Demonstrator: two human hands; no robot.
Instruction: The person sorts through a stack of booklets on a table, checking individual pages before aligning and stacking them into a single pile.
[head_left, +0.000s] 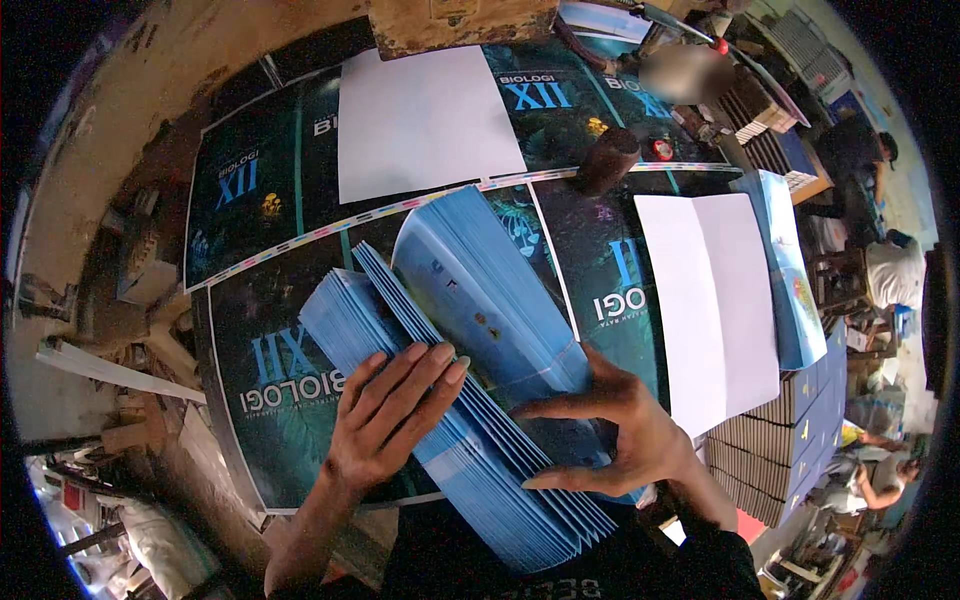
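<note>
Fanned, folded blue printed sheets lie slanted in front of me, their many folded edges showing. My left hand rests on them, fingers stretched out and lying flat across the upper part. Just to the right leans a thicker stack of folded blue sheets, its upper end curling. My right hand reaches in at the lower end of that stack, thumb and forefinger spread apart. The thumb tip is at the edges of the fanned sheets, the forefinger by the thicker stack. The remaining right fingers are partly hidden.
Dark printed cover sheets line the table. On them lie a blank white sheet, a creased white sheet and a brown cylindrical block. Stacked books stand at the right. Other people are farther off right.
</note>
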